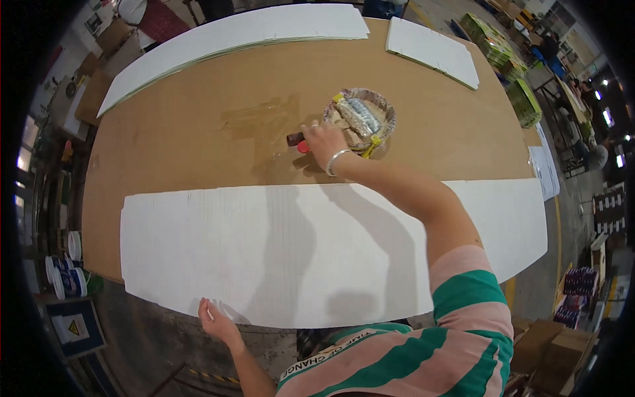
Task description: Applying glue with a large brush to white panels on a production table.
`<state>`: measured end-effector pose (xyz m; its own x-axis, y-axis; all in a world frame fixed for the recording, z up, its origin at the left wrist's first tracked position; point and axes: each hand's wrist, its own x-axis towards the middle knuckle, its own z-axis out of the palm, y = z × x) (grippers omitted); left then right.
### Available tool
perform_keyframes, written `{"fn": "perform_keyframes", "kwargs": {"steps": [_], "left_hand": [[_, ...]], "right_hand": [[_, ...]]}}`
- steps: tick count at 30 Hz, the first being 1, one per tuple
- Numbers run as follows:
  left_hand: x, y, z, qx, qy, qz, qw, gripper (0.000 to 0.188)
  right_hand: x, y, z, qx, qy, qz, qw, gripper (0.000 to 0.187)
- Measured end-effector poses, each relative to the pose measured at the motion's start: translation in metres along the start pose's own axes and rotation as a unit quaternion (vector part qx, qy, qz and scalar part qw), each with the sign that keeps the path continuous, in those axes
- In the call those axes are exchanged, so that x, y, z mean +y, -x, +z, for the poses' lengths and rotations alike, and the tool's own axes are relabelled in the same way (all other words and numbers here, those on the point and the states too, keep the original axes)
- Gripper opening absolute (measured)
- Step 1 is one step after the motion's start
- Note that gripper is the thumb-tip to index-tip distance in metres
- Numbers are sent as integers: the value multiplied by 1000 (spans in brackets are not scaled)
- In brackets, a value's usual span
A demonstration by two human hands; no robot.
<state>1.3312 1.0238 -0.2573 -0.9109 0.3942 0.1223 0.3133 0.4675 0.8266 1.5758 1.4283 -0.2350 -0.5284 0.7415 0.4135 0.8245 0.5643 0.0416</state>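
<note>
A long white board [198,238] lies along the near side of a brown-topped table. My right arm reaches across it to a round basket [391,126] holding wrapped, silvery rolls and brown pieces. Beside the basket's left rim, my right hand [325,143] is closed around a dark brown cylindrical thing [295,139]. A small red round thing [303,146] shows just under its fingers; whether the two are joined is unclear. My left hand [218,324] is at the board's near edge, toward the left, fingers loosely bent and a little apart, with nothing seen in them.
Brown tape strips [261,122] mark the tabletop left of the basket. Along the far edge lie a long curved stack of white boards [238,30] and a shorter white stack [433,53]. White buckets [69,281] stand at the left; cardboard boxes [555,351] are at the lower right.
</note>
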Motion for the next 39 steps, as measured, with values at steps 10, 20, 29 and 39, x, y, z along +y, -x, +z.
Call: {"fn": "perform_keyframes", "kwargs": {"steps": [10, 20, 29, 39], "left_hand": [[7, 18, 4, -3, 9, -60, 998, 26], [8, 9, 23, -19, 32, -47, 998, 24], [5, 19, 26, -32, 43, -43, 998, 23], [4, 21, 18, -23, 6, -63, 998, 24]], "right_hand": [[-2, -72, -4, -156, -52, 122, 979, 20], [171, -28, -92, 77, -597, 364, 711, 30], [149, -5, -38, 76, -473, 403, 780, 32], [147, -14, -31, 122, -289, 389, 867, 43]]}}
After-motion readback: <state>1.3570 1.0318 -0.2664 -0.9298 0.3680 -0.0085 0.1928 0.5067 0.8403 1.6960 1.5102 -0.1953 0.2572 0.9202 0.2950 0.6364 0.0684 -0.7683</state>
